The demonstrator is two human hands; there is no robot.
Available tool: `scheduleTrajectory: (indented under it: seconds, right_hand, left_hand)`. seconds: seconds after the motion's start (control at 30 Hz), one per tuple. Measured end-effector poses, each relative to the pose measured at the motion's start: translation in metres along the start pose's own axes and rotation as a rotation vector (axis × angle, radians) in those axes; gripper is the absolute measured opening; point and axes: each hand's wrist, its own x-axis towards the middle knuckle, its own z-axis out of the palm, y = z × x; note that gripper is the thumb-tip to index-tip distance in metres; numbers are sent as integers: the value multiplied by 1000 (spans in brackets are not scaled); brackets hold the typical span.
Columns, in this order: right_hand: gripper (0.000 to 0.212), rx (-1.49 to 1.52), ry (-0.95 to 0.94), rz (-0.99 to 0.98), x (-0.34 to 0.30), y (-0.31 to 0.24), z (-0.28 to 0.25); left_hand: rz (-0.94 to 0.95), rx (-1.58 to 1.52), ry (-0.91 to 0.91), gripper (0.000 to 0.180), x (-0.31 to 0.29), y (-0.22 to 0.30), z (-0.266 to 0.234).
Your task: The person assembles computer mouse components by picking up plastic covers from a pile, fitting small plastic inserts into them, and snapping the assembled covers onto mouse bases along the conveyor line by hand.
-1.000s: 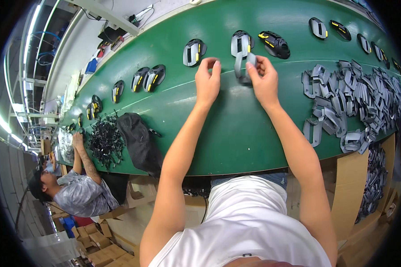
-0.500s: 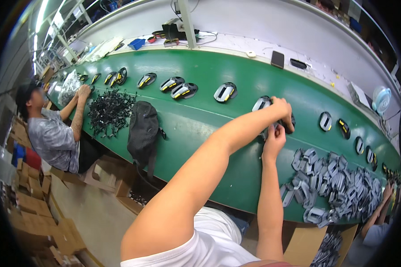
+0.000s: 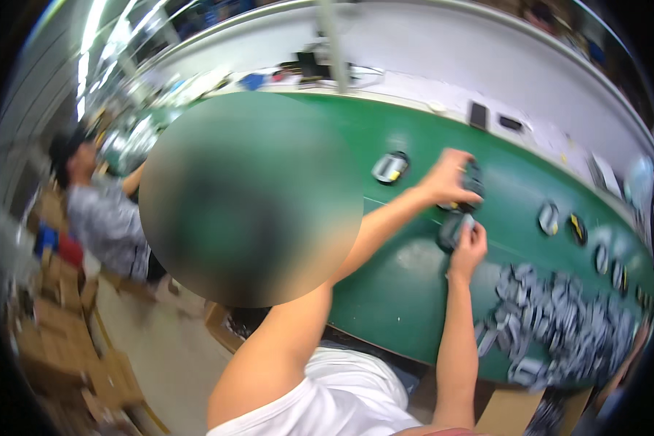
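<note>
Black shell (image 3: 474,176), long axis near-far, right of left hand (image 3: 449,179) gripping it; near-side right hand (image 3: 470,251) apparently pinches dark part (image 3: 450,232).

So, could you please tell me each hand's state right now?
Left hand: closed on a dark shell.
Right hand: closed, pinching a grey piece.

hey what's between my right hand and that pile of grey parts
Just a bare stretch of green tabletop lies between the right hand and the pile of grey parts; the head view shows it.
</note>
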Motion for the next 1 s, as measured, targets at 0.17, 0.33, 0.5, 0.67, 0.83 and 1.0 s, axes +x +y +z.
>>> scheduleTrajectory:
  seconds: [0.17,0.33,0.5,0.67,0.83,1.0]
  right_hand:
    - [16,-170,11,-84,-8,-6,28]
    - [20,-108,28,-124,-13,-9,29]
    - [17,-66,64,-161,-15,-11,22]
    - [15,-52,3,-86,-16,-10,22]
    - [17,51,-26,-50,-10,-5,19]
    - [15,185,-68,-18,-13,-14,25]
  left_hand:
    - [-352,-147,-15,81,-78,15,-73]
    - [-583,-494,-153,76,-129,27,-61]
    - [-212,-131,-159,74,-136,34,-42]
    - [-226,-130,-138,71,-136,35,-44]
    - [-278,-160,-98,70,-136,24,-43]
    - [-274,-89,-127,67,-128,26,-45]
